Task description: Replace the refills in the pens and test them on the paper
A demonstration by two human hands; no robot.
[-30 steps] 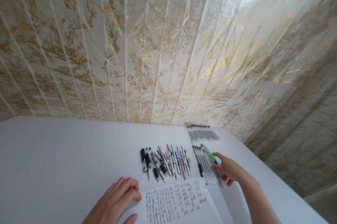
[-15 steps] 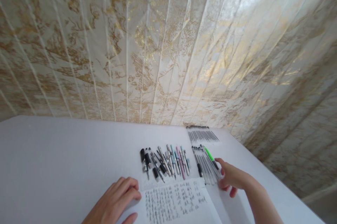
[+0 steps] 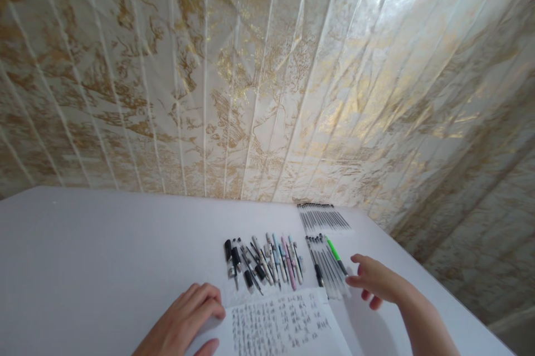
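Note:
My left hand (image 3: 190, 314) rests at the left edge of a sheet of handwritten paper (image 3: 288, 325), fingers loosely bent and apart, holding nothing. On the right, my right hand (image 3: 374, 283) hovers beside a green and black pen (image 3: 335, 254), its thumb and a finger spread with nothing between them. One fingertip is close to the pen's dark lower end; whether they touch I cannot tell. The green pen lies at the right side of a row of clear pens or refills with dark tips (image 3: 328, 267). A black-gripped pen (image 3: 316, 267) lies at that row's left side.
Several mixed pens (image 3: 265, 261), black, white, blue and pink, lie loosely side by side above the paper. Farther back is a neat row of thin dark refills (image 3: 324, 216). A gold-patterned curtain (image 3: 234, 94) hangs behind the white table (image 3: 104, 255).
My right hand has drawn slightly right, away from the row, and its fingers have come off the green pen's end. My left hand stays in place. The view has shifted a little.

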